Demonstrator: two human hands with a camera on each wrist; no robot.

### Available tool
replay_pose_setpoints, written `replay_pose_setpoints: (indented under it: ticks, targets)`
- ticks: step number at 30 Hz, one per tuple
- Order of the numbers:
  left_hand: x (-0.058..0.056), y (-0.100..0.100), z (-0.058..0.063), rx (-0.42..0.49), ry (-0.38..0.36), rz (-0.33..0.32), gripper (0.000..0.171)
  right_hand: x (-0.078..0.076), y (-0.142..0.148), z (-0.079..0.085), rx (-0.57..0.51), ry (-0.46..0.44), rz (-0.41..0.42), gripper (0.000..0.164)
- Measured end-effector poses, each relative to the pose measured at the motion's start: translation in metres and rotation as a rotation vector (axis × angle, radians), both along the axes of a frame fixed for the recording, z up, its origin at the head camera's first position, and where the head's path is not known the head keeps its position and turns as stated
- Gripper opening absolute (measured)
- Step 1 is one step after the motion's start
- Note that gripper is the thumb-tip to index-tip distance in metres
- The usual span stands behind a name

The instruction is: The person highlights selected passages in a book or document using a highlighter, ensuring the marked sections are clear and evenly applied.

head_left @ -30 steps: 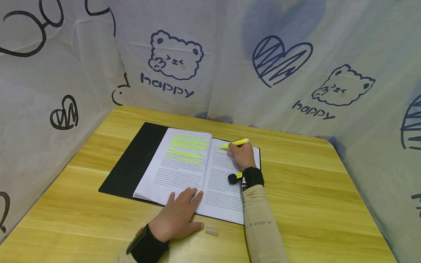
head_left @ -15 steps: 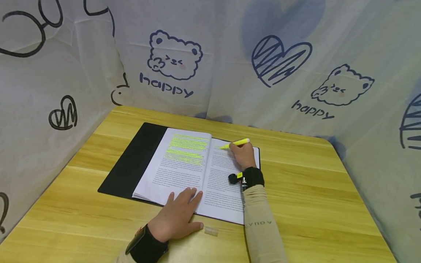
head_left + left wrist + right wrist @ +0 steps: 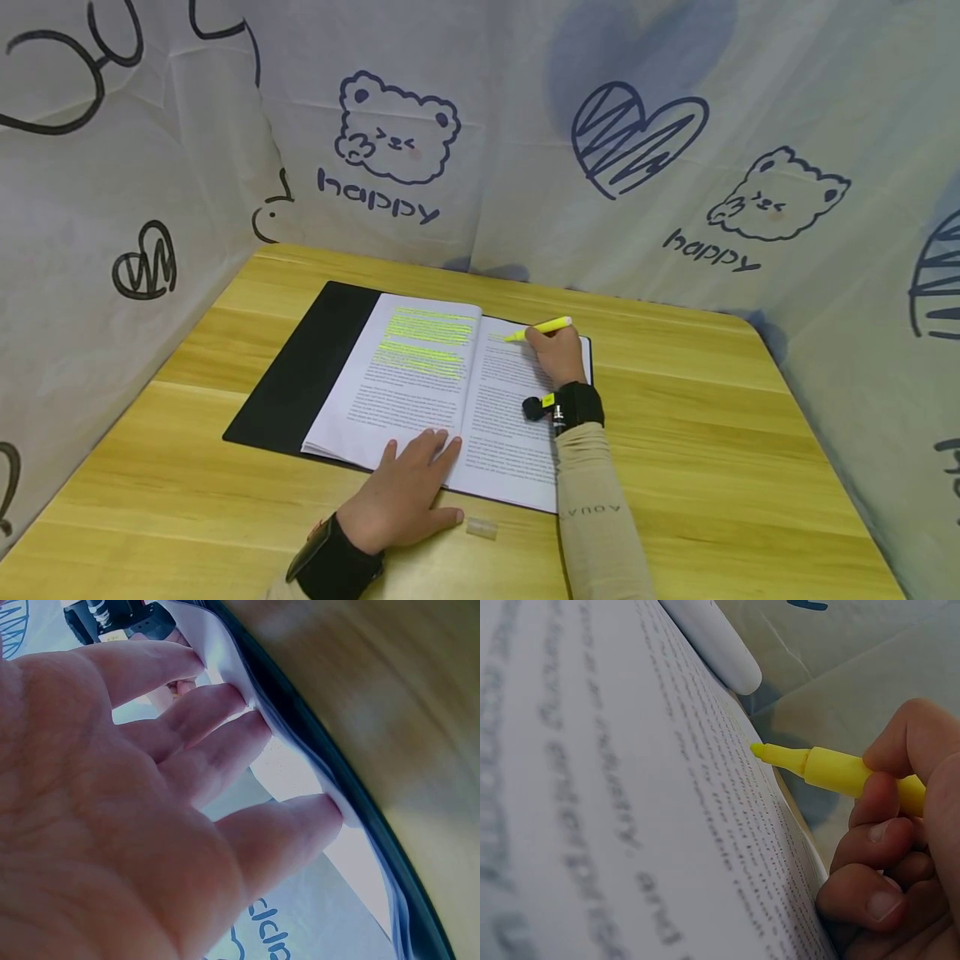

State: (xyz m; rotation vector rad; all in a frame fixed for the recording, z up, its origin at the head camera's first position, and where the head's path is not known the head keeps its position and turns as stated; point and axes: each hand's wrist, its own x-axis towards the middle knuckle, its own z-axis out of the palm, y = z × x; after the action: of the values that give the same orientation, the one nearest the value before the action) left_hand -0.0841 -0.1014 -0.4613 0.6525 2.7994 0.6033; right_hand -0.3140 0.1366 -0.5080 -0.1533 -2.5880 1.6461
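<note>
An open book (image 3: 420,408) of printed text lies on the table, with several lines on its left page marked in yellow. My right hand (image 3: 559,355) pinches a yellow highlighter (image 3: 551,326) between thumb and fingers. In the right wrist view the highlighter's tip (image 3: 758,750) is right at the upper lines of the right page. My left hand (image 3: 408,493) rests with spread, fairly straight fingers on the book's lower edge near the fold. In the left wrist view its fingertips (image 3: 322,814) press on the paper.
A black cover flap (image 3: 311,367) extends left of the pages. A small translucent cap (image 3: 482,528) lies beside the left thumb on the wooden table (image 3: 697,433). White cloth walls (image 3: 517,208) with drawings stand behind and at both sides.
The right hand and highlighter have shifted slightly to the right along the upper line of the right page. My left hand has stayed in place on the book.
</note>
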Motion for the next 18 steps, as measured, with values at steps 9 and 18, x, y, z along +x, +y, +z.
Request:
replay_pose_setpoints:
  ticks: [9, 18]
  targets:
    - [-0.0004, -0.0001, -0.0004, 0.001, -0.005, -0.002, 0.08, 0.0006, 0.0038, -0.0006, 0.009, 0.002, -0.014, 0.031]
    - [-0.0004, -0.0001, -0.0012, 0.006, -0.01, 0.0, 0.08, -0.0014, 0.0073, 0.0001, 0.036, -0.023, -0.028, 0.033]
